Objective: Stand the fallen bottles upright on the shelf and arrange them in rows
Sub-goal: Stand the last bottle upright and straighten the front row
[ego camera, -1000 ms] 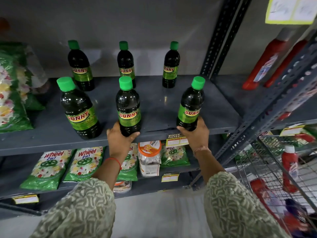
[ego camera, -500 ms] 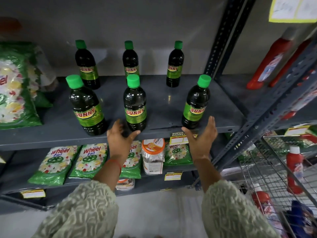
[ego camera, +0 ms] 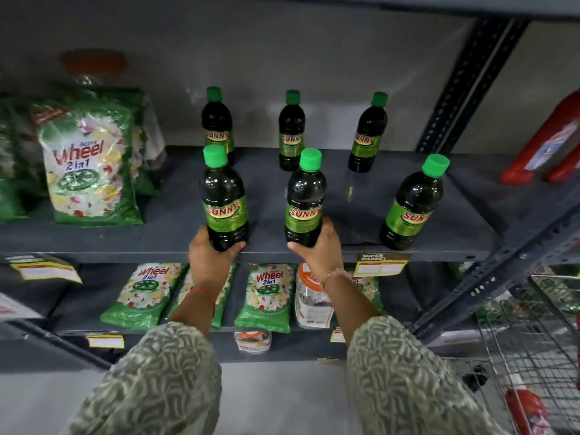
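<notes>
Dark bottles with green caps and green SUNNY labels stand upright on the grey shelf [ego camera: 361,215] in two rows of three. My left hand [ego camera: 209,259] grips the base of the front left bottle [ego camera: 223,199]. My right hand [ego camera: 320,249] grips the base of the front middle bottle [ego camera: 304,199]. Untouched, the front right bottle [ego camera: 411,205] leans slightly right near the shelf's edge. Behind stand the back left bottle [ego camera: 216,124], back middle bottle [ego camera: 291,130] and back right bottle [ego camera: 367,133]. None lies on its side.
Green Wheel detergent bags [ego camera: 88,161] fill the shelf's left end. Red bottles [ego camera: 546,142] lie on the neighbouring shelf to the right. More Wheel packs [ego camera: 266,296] and a jar [ego camera: 309,302] sit on the shelf below. A wire trolley [ego camera: 533,356] stands at the lower right.
Both hands let go of the front middle and front right bottles, opened, then shifted one bottle to the left and closed on the front left and front middle bottles.
</notes>
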A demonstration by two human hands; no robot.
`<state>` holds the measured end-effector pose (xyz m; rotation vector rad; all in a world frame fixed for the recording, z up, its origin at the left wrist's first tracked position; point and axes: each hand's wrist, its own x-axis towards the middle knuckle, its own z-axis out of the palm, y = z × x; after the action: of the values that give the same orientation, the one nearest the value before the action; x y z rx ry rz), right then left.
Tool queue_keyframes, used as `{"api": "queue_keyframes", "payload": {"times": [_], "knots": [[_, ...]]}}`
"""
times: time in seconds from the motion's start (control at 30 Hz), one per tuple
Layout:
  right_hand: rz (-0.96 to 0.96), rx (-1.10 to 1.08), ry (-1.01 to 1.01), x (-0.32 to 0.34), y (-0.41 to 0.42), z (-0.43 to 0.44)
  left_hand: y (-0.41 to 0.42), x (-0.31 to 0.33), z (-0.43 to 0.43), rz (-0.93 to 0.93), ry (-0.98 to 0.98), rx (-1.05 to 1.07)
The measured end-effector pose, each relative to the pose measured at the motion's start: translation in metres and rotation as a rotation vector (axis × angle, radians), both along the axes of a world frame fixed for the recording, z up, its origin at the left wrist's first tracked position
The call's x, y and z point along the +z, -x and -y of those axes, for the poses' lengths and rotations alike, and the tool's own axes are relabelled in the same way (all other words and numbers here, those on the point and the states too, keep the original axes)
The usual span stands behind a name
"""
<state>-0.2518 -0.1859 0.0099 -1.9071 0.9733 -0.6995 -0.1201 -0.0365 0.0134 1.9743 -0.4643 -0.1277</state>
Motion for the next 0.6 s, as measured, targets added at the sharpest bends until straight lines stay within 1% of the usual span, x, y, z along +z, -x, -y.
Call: {"api": "queue_keyframes", "payload": {"times": [0.13, 0.3, 0.47, 0.53, 0.6], "knots": [[0.038, -0.010, 0.032, 0.001, 0.002, -0.004, -0.004, -0.001, -0.007, 0.029, 0.066, 0.018], [0.018, -0.017, 0.035, -0.001, 0.001, -0.004, -0.023, -0.008, -0.018, 0.069, -0.007, 0.038], [-0.015, -0.015, 0.010, -0.001, 0.001, -0.004, -0.034, -0.011, -0.023, 0.017, -0.029, 0.041], [-0.026, -0.024, 0.004, -0.001, 0.001, -0.003, -0.036, -0.012, -0.023, 0.005, -0.009, 0.033], [-0.042, -0.024, -0.002, 0.001, 0.001, -0.007, -0.034, -0.011, -0.024, 0.015, -0.037, 0.023]]}}
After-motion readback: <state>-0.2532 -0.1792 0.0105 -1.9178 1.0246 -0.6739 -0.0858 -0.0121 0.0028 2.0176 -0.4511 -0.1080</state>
